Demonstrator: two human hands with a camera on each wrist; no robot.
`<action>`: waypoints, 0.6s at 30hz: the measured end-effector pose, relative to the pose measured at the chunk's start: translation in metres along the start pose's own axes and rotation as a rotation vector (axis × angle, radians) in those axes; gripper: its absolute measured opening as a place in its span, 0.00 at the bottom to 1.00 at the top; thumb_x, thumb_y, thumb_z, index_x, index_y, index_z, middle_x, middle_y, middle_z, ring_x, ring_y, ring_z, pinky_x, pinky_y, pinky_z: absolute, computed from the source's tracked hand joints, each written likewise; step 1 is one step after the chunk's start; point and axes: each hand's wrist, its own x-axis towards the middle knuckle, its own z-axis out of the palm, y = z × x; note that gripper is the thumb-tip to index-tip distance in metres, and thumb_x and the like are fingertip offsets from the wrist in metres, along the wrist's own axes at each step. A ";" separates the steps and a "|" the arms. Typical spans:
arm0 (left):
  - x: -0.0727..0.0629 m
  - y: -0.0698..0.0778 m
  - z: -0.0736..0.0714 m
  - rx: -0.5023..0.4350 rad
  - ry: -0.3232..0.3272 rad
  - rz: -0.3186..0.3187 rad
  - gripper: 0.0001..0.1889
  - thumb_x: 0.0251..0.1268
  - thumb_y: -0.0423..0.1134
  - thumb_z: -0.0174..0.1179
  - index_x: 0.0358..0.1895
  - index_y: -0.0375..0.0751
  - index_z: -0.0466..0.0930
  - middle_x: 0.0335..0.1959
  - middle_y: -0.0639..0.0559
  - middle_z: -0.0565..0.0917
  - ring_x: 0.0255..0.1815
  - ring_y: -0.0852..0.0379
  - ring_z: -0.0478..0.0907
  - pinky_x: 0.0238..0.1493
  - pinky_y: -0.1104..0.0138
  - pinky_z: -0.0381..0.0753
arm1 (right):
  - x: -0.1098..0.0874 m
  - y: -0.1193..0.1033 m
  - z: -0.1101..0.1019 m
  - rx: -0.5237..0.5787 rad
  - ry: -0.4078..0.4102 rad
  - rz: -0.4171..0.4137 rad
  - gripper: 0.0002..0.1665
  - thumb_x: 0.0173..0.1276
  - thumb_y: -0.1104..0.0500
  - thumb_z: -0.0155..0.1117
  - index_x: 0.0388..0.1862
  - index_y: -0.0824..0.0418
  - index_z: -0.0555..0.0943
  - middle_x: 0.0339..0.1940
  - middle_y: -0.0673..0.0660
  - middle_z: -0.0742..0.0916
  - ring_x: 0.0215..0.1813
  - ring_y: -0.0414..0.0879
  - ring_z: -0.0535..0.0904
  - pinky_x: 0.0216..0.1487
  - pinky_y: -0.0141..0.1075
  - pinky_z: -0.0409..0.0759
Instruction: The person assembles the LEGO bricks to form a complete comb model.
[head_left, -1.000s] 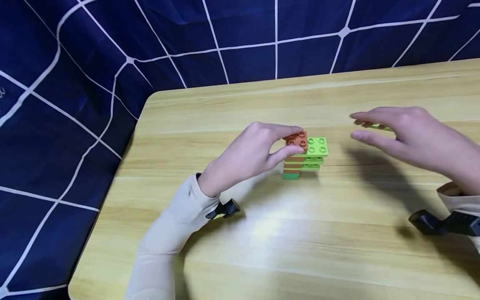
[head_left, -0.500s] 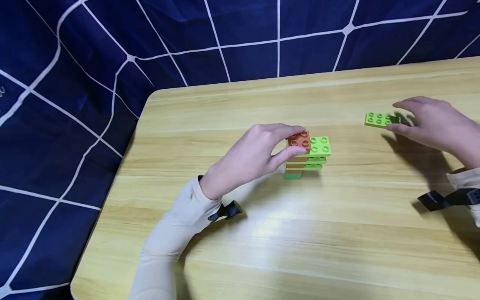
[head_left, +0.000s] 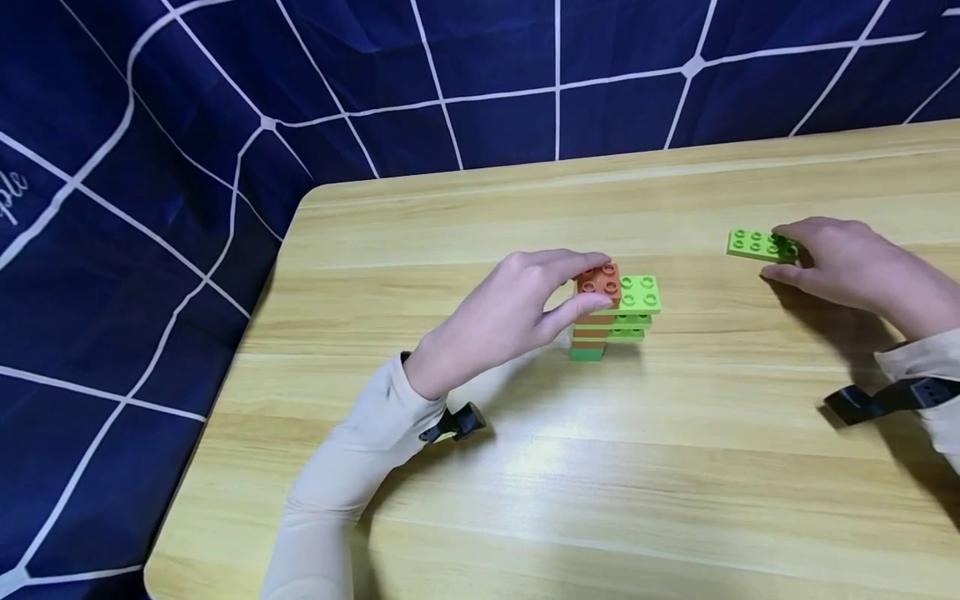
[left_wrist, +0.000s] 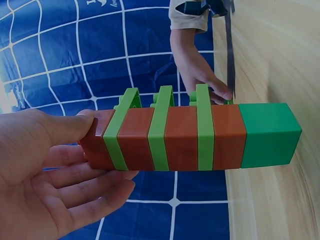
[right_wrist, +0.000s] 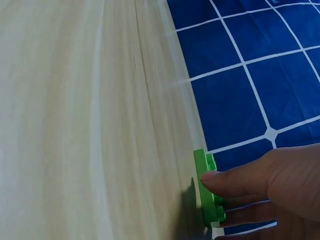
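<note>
A tower of toy building blocks point(left_wrist: 182, 137) stands upright on the table, with a dark green block point(left_wrist: 270, 135) at its base and orange blocks alternating with light green plates above. The plates jut out to the right in the head view. My left hand point(head_left: 495, 312) pinches the orange block point(head_left: 600, 283) at the top between thumb and fingers. Off to the right, my right hand point(head_left: 862, 262) grips the right end of a separate light green studded plate point(head_left: 750, 242). In the right wrist view, the thumb point(right_wrist: 230, 181) presses that plate's side, the other fingers partly hidden behind it.
The light wooden table point(head_left: 480, 500) has a rounded corner at its back left. A dark blue cloth point(head_left: 495, 50) with white grid lines hangs along the back and left. Black wrist cameras point(head_left: 461, 421) sit close to the tabletop.
My right hand first covered the separate plate, drew back to the right and uncovered it, then came in and took hold of its right end. The left hand stays on the tower.
</note>
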 end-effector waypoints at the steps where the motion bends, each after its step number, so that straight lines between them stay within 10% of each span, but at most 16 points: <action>1: 0.000 0.000 0.000 -0.001 -0.001 0.001 0.24 0.84 0.43 0.64 0.70 0.28 0.81 0.61 0.41 0.89 0.63 0.54 0.86 0.69 0.74 0.76 | -0.001 -0.001 0.001 -0.002 0.008 0.000 0.29 0.78 0.64 0.68 0.59 0.89 0.69 0.45 0.83 0.79 0.47 0.75 0.78 0.54 0.72 0.77; 18: 0.001 0.000 0.001 -0.019 0.014 0.013 0.23 0.84 0.41 0.65 0.70 0.26 0.81 0.60 0.40 0.89 0.61 0.54 0.87 0.68 0.74 0.77 | -0.004 -0.008 0.009 0.004 0.192 -0.021 0.23 0.71 0.72 0.72 0.55 0.89 0.74 0.45 0.84 0.79 0.44 0.79 0.80 0.48 0.74 0.78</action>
